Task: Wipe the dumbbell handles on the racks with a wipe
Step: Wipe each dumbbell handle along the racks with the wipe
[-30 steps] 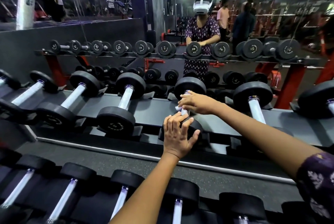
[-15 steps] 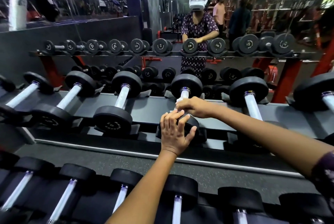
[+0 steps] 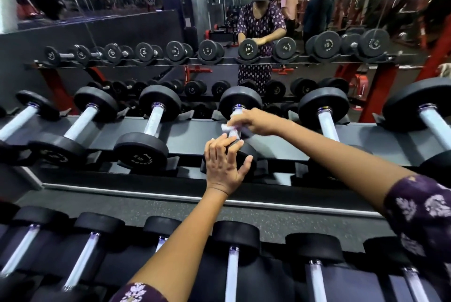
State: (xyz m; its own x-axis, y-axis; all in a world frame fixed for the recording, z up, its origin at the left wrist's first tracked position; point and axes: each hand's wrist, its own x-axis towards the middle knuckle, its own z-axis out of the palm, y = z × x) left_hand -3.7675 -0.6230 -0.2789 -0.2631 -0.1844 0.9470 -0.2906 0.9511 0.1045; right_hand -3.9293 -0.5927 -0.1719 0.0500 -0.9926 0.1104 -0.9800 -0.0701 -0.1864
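A black dumbbell [image 3: 240, 104] lies on the upper rack shelf [image 3: 195, 131], its silver handle pointing toward me. My right hand [image 3: 253, 122] holds a small white wipe [image 3: 227, 128] curled round the far part of that handle. My left hand [image 3: 223, 165] rests with spread, straight fingers on the dumbbell's near black head, steadying it. Most of the handle is hidden under my right hand and the wipe.
More dumbbells line the same shelf, one to the left [image 3: 151, 128] and one to the right [image 3: 325, 116]. A lower row of dumbbells [image 3: 231, 253] runs along the bottom. Behind the rack a mirror [image 3: 261, 9] reflects me and people in the gym.
My right hand with the wipe slid along the handle, toward the near head and now back toward the far head. My left hand stayed on the near head. The camera dipped slightly.
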